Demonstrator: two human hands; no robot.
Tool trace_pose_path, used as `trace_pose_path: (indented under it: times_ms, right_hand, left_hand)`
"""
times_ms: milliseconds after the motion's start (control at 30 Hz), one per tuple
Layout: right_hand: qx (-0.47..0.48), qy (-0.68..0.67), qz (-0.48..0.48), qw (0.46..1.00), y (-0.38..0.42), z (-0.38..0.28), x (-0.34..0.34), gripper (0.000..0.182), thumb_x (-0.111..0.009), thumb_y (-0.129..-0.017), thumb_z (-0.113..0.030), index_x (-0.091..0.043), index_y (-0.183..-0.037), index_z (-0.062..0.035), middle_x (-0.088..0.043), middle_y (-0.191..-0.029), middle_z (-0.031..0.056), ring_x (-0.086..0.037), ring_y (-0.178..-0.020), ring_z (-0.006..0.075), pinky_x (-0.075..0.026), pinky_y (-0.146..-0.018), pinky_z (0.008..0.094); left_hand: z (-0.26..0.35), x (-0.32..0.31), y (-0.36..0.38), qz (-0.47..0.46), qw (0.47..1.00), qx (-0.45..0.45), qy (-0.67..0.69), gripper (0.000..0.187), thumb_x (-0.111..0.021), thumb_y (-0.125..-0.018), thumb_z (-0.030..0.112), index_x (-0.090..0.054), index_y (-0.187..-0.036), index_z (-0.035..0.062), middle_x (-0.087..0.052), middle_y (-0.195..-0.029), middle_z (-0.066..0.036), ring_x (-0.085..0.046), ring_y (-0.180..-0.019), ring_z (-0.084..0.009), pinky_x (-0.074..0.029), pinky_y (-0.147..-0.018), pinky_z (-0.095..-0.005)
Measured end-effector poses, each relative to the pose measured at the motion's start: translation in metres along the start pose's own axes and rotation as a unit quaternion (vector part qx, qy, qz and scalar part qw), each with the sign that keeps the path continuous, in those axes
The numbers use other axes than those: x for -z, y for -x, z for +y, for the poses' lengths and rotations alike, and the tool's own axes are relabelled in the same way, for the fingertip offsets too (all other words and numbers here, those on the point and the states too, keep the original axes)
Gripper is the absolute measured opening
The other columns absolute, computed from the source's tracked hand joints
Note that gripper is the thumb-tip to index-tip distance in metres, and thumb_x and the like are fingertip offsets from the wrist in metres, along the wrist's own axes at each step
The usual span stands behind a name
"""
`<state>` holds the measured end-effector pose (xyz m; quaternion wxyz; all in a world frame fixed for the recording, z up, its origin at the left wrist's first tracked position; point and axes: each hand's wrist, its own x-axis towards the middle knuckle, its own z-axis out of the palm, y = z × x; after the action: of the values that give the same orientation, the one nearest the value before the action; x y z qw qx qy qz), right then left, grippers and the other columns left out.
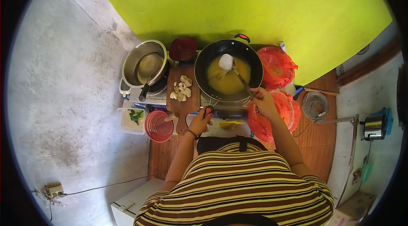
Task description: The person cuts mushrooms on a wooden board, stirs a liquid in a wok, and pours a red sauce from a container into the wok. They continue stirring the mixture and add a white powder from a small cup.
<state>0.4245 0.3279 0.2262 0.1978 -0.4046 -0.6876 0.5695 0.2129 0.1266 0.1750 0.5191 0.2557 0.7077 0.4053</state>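
A black wok (205,82) holds yellowish liquid (221,83). My left hand (199,123) is closed round the wok's handle (208,110) at the front. In my right hand (264,103) is the handle of a ladle (243,80), which reaches over the wok. Something white (226,62) shows at the ladle's head, above the liquid. Left of the wok, pale cut pieces (182,89) lie on a wooden board (175,73).
A steel pot (131,62) with a skimmer (149,65), a dark red bowl (182,49), a pink basket (159,126) and a clear box (124,120) with greens stand at left. Red plastic bags (276,68) lie right of the wok. A green wall (238,5) rises behind.
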Motion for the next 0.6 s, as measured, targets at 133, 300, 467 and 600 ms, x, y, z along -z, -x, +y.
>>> trace_pose_path:
  times_ms: [133, 300, 467, 600]
  right_hand:
    - [0.004, 0.148, 0.072, 0.986, 0.009, -0.016, 0.013, 0.032, -0.052, -0.076, -0.001, -0.054, -0.109, 0.0002, -0.064, -0.093, 0.0184, -0.062, -0.090, 0.0288, -0.047, -0.077, 0.0368]
    - [0.009, 0.205, 0.079, 0.976, 0.008, -0.010, 0.023, 0.032, -0.049, -0.077, -0.002, -0.053, -0.109, -0.0004, -0.062, -0.086, 0.0207, -0.063, -0.077, 0.0290, -0.049, -0.068, 0.0365]
    - [-0.121, 0.082, 0.001, 0.989, 0.013, -0.030, 0.020, 0.030, -0.048, -0.080, -0.004, -0.051, -0.109, -0.0022, -0.061, -0.073, 0.0139, -0.055, -0.045, 0.0179, -0.043, -0.040, 0.0300]
    - [-0.155, -0.011, -0.052, 0.986, 0.013, -0.025, 0.014, 0.028, -0.049, -0.081, -0.004, -0.051, -0.109, -0.0026, -0.060, -0.067, 0.0096, -0.050, -0.039, 0.0127, -0.039, -0.033, 0.0262]
  left_hand:
    - [-0.002, 0.001, -0.001, -0.006, 1.000, 0.005, -0.004, 0.053, -0.053, -0.091, 0.025, -0.032, -0.137, 0.0083, -0.058, -0.065, -0.006, -0.051, -0.041, -0.0120, -0.039, -0.038, -0.0238]
    - [-0.001, 0.002, 0.000, -0.012, 1.000, 0.005, -0.009, 0.059, -0.055, -0.090, 0.029, -0.029, -0.139, 0.0072, -0.055, -0.064, -0.006, -0.052, -0.043, -0.0133, -0.040, -0.040, -0.0253]
    - [-0.007, 0.002, -0.003, -0.013, 1.000, -0.005, -0.010, 0.061, -0.056, -0.090, 0.030, -0.028, -0.139, 0.0068, -0.054, -0.064, -0.006, -0.052, -0.043, -0.0138, -0.041, -0.040, -0.0260]
    - [-0.004, 0.002, -0.001, -0.014, 1.000, -0.006, -0.002, 0.059, -0.055, -0.090, 0.028, -0.029, -0.139, 0.0075, -0.053, -0.063, -0.006, -0.051, -0.042, -0.0131, -0.041, -0.040, -0.0258]
